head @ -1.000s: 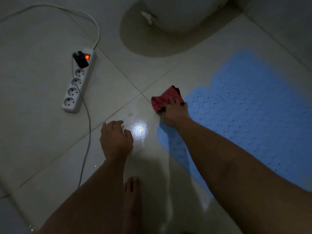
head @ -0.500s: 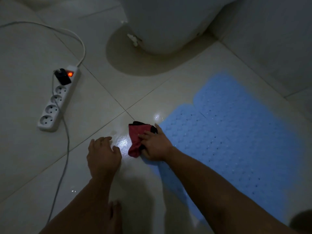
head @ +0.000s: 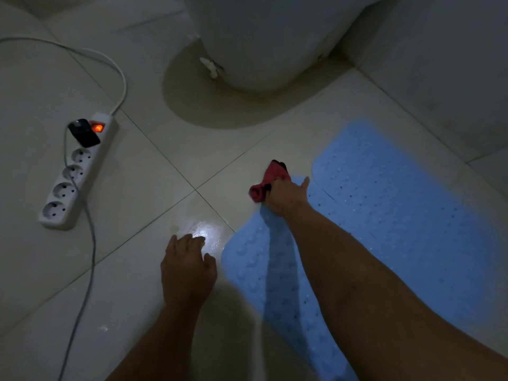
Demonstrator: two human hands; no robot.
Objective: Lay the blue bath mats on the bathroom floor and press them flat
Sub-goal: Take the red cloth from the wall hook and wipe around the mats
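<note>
Since half a second ago, the right hand (head: 286, 198) has slid with its red cloth (head: 268, 181) from the tile at the mat's near-left edge up to the notch between the two lobes of the blue bath mat (head: 406, 215), and the left hand (head: 187, 266) has shifted closer to the mat's rounded left corner. That mat lies flat on the floor (head: 143, 270), its far end near the base of the toilet (head: 264, 42) and its near end running out of view under the right forearm. The right hand's fingers are curled round the bunched cloth, thumb stretched out over the mat's edge (the cloth itself sits partly on bare tile just left of the mat). The left hand rests palm-down on the floor just left of the mat, fingers loosely spread and holding nothing, beside a bright glare spot. Well to the left of the mat lies a white power strip (head: 75, 177) with a lit orange switch and a black plug (head: 83, 133) in its far socket.
</note>
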